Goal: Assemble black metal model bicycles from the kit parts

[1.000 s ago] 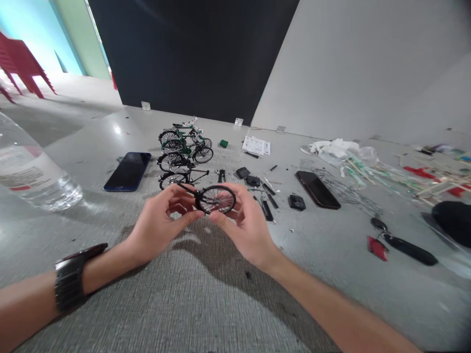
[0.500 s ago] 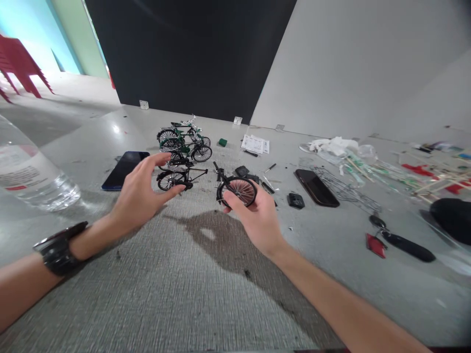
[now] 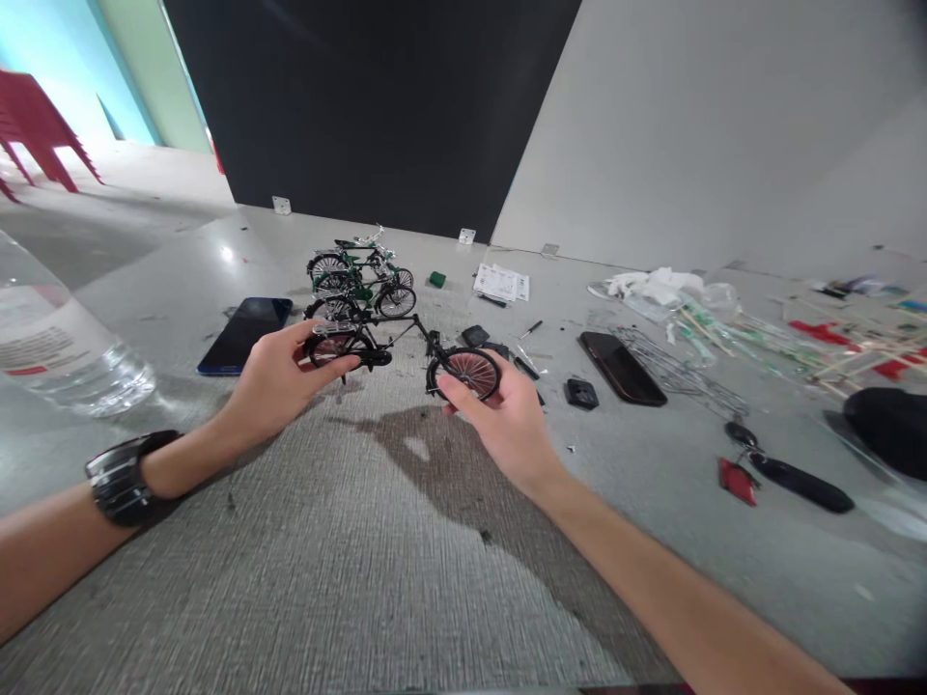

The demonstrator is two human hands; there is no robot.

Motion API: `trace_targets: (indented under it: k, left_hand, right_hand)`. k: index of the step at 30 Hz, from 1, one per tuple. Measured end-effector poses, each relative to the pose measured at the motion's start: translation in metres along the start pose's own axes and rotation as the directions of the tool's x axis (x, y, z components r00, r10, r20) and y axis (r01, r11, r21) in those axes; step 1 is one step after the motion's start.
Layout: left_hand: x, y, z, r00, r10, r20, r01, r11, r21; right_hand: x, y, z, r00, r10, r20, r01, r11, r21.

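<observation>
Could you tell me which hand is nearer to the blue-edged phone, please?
The left hand is nearer, beside the blue-edged phone; the right hand is farther right, holding a bicycle wheel.

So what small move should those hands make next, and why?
Perhaps the right hand should gently align the black fork with the front end of the small black bicycle frame: the left hand holds the frame's rear, and both ends lie close together, though I can't tell whether they're joined.
</observation>
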State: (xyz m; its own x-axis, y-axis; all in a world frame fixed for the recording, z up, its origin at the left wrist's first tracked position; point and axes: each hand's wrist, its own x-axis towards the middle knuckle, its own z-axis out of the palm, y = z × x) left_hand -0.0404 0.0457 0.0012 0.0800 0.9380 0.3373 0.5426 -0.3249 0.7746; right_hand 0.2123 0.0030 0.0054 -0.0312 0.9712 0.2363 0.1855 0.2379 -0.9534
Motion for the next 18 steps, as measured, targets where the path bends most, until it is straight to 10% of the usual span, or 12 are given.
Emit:
trace_targets:
  k: [18]
  left_hand:
    - [-0.015,0.005,0.008,0.989,-0.078,0.124,0.106,0.966,-0.236]
  right_hand:
    - [0.008,0.012,-0.008,0.998,-0.005,-0.063,-0.001,0.996,-0.094]
